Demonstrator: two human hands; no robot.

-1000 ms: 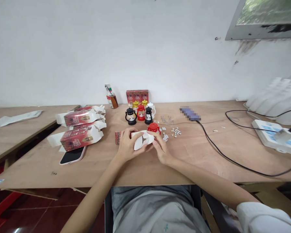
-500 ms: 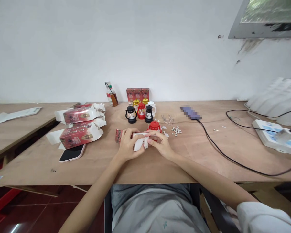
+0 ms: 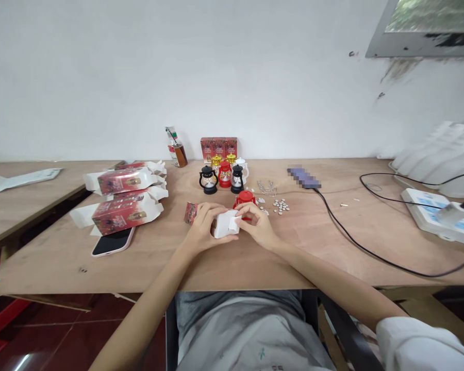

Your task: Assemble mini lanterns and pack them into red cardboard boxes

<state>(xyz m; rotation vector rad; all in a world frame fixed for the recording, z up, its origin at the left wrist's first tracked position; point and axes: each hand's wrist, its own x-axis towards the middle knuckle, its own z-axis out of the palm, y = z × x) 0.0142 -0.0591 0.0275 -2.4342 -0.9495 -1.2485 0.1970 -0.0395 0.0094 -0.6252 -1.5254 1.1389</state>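
Observation:
My left hand (image 3: 201, 231) is wrapped round a small cardboard box (image 3: 221, 228), its white end turned toward me and to the right. The fingers of my right hand (image 3: 261, 228) pinch a white flap at that end. Part of the printed red box shows left of my left hand. Just behind my right hand stands a red mini lantern (image 3: 245, 197), partly covered by the fingers. Farther back are a black lantern (image 3: 209, 183), a second black lantern (image 3: 237, 180), a red lantern (image 3: 225, 175), a white lantern (image 3: 243, 166) and gold-topped ones.
Unfolded red-and-white boxes (image 3: 119, 215) are piled on the left, above a phone (image 3: 114, 242). Button cells (image 3: 281, 205) and small metal pieces (image 3: 267, 188) lie right of the lanterns. A bottle (image 3: 177, 152) and red boxes (image 3: 218, 148) stand near the wall. A black cable (image 3: 342, 234) crosses the right side.
The box's white end has turned more into view, with a flap now seen between my right fingers. My left fingers have spread farther along its underside. The camera view has shifted slightly.

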